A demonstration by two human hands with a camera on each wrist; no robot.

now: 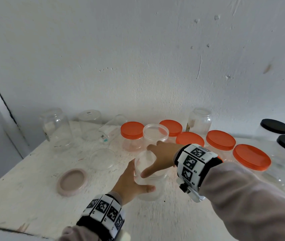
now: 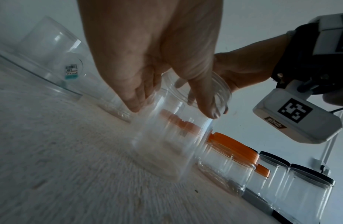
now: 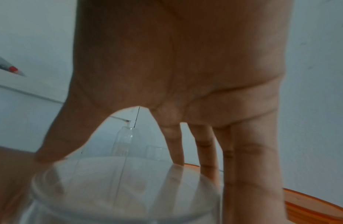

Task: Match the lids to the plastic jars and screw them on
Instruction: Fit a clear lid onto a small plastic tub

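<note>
**A:** We have the clear jar (image 1: 149,180) standing on the table (image 1: 34,202) toward its near edge. Our left hand (image 1: 131,181) wraps its side, fingers curled round the wall. Our right hand (image 1: 160,159) sits over the mouth, its fingers (image 3: 205,151) spread down around what looks like a clear lid (image 3: 126,181), gripping its rim.

**B:** So we judge this as the screwing step. To do it well, we should hold the lid level on the mouth, let the thread catch with a light turn, and brace the body so it cannot spin. If it binds, we back off and reseat it.

**A:** The wall is thin, smooth, see-through plastic, round and straight-sided, so a hard squeeze may flex it.

**B:** Just behind it stands another open clear jar (image 1: 155,134). Along the far edge are jars with flat orange lids (image 1: 220,140), ribbed on the rim, and black-lidded jars (image 1: 275,126) at the far right corner.

**A:** Toward the left edge lie a pinkish lid (image 1: 72,181) and a loose clear lid (image 1: 102,159), with more bare jars (image 1: 56,131) near the far left corner.
</note>
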